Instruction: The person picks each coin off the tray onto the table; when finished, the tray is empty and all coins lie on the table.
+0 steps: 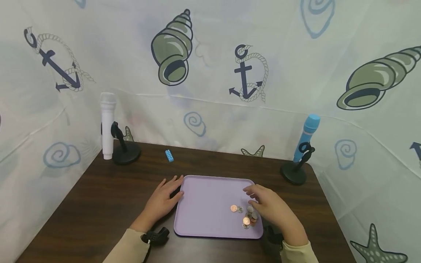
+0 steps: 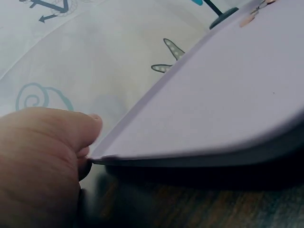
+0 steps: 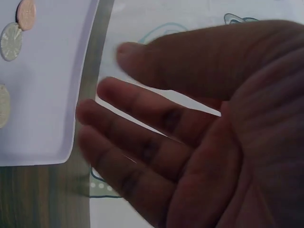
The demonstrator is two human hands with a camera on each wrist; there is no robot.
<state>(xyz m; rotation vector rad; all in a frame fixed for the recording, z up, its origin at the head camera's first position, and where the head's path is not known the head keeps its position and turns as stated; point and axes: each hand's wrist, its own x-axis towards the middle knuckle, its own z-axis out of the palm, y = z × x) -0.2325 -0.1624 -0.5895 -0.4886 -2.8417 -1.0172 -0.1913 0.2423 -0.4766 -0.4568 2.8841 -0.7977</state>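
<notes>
A lilac tray (image 1: 210, 204) lies on the dark wooden table. Along its left rim my left hand (image 1: 161, 201) is spread, with fingertips by the far left corner and the thumb at the edge. The left wrist view shows that hand (image 2: 42, 156) right at a tray corner. On the tray's right part lies a loose cluster of copper and silver coins (image 1: 246, 220), some overlapping, with a copper coin (image 1: 234, 208) and a silver coin just left of it. Above the right rim, beside the coins, hovers my right hand (image 1: 271, 206). Its fingers are loosely bent and hold nothing (image 3: 190, 128).
A white microphone (image 1: 107, 126) stands by a black stand (image 1: 126, 152) at the back left. At the back right, a blue microphone (image 1: 306, 137) leans in another black stand (image 1: 294, 173). A small blue toy brick (image 1: 169, 155) lies behind the tray. A patterned cloth hangs behind the table.
</notes>
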